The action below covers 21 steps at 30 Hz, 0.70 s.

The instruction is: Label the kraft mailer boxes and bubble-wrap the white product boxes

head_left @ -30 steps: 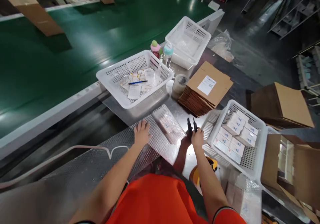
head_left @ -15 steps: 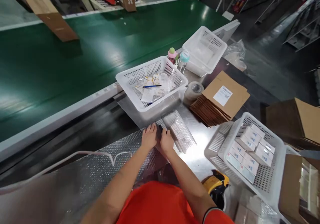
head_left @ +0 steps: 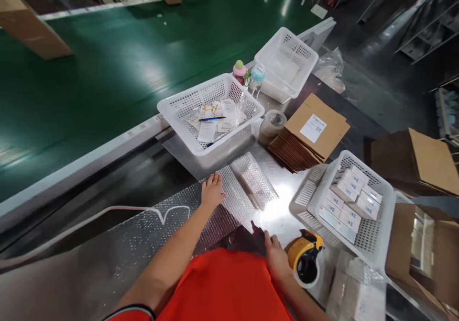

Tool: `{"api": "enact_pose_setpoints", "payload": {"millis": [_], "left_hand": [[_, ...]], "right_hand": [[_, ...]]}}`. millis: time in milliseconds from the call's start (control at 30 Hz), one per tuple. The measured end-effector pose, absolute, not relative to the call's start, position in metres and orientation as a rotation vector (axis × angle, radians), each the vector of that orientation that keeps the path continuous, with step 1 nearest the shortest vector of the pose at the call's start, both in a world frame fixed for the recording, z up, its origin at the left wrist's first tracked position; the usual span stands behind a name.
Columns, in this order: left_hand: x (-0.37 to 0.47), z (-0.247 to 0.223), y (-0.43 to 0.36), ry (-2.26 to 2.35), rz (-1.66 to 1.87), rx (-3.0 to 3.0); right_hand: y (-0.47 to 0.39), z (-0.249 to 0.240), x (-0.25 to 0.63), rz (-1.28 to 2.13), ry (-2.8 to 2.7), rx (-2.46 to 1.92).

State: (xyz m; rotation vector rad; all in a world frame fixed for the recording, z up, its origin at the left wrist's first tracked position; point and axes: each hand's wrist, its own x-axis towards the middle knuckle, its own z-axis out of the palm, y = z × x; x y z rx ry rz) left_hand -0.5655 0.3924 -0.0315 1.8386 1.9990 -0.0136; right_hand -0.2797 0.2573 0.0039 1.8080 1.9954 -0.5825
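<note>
My left hand (head_left: 212, 193) lies flat on a sheet of bubble wrap (head_left: 224, 220), fingers stretched out, with nothing gripped. The sheet runs across the metal table toward the lower left. Just right of that hand is a small pack wrapped in bubble wrap (head_left: 254, 180). Low on the right, my right hand (head_left: 276, 256) is beside a yellow tape dispenser (head_left: 297, 251). Its visible fingers are extended and slightly apart; no held object shows. Whether it touches the dispenser I cannot tell.
Beyond the table runs a green conveyor (head_left: 118, 67). A white basket (head_left: 211, 146) holds papers and a pen; another basket (head_left: 373, 244) holds small white boxes. Nearby are a tape roll (head_left: 271, 127), flat cardboard stack (head_left: 311, 125), two bottles and a white cord (head_left: 139, 208).
My hands were close together on the bubble wrap around something dark. The right hand has moved down and right toward the tape dispenser; the left stays on the wrap, fingers now spread.
</note>
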Motion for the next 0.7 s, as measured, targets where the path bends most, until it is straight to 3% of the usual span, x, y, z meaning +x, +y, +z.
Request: {"api": "enact_pose_setpoints", "payload": {"millis": [100,200,300,400,467,567,700], "left_hand": [[-0.560,-0.031,0.392,2.020,-0.034,1.838],[-0.546,-0.025,0.386,2.089,0.029,1.851],[-0.528,-0.017,0.376,2.026,0.326,1.776],[-0.512,-0.019,0.368,1.866,0.681,1.304],[-0.501,-0.026,0.366,1.807,0.771,1.020],[-0.484,-0.038,0.371,1.768,0.817,0.765],[-0.461,-0.047,0.389,1.687,0.944,0.411]], "right_hand": [[0.241,0.019,-0.237,-0.472,1.910,2.058],[0.296,0.020,-0.237,-0.287,1.953,2.396],[0.369,0.008,-0.251,-0.237,1.929,2.632],[0.407,0.000,-0.261,-0.228,1.874,2.752],[0.414,0.000,-0.269,-0.186,2.071,2.715],[0.416,0.005,-0.293,-0.217,2.570,2.327],[0.424,0.007,-0.327,-0.354,2.584,1.916]]}}
